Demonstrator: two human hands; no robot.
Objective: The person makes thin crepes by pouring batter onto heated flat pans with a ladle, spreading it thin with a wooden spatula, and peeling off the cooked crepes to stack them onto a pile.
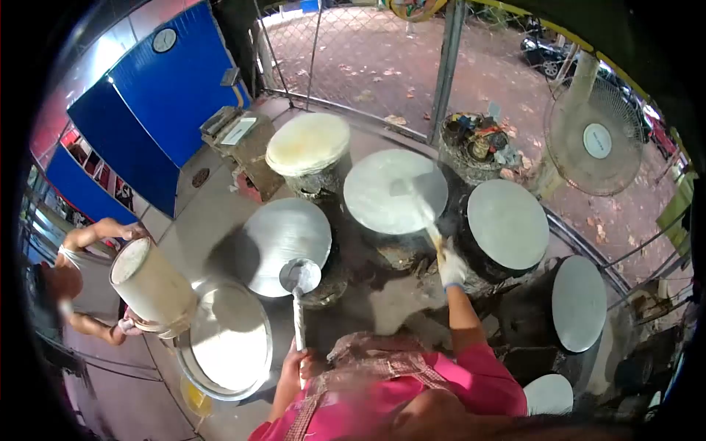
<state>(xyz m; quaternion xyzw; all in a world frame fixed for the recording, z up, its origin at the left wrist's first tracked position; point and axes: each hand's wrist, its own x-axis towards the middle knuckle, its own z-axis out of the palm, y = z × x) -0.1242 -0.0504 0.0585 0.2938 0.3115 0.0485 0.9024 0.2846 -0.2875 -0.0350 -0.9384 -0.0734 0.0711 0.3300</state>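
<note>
My left hand (298, 365) is wrapped round the long pale handle of a ladle (300, 276). The ladle's bowl hangs over the near edge of a round griddle (273, 239). My right hand (452, 268), in a white glove, grips a long-handled spatula (434, 234), its far end blurred over another round griddle (368, 173) with a whitish surface. To the left stands a wide metal basin (266, 345) of white batter (234, 334). Over its rim a co-worker tilts a pale bucket (158, 283); whether anything flows out is hidden.
A stack of pale round sheets (309, 140) rests on a stand at the back. More round griddles (507, 224) (579, 303) sit to the right. A standing fan (596, 140) and a bin of scraps (478, 151) are beyond. The co-worker (88, 272) is at the left.
</note>
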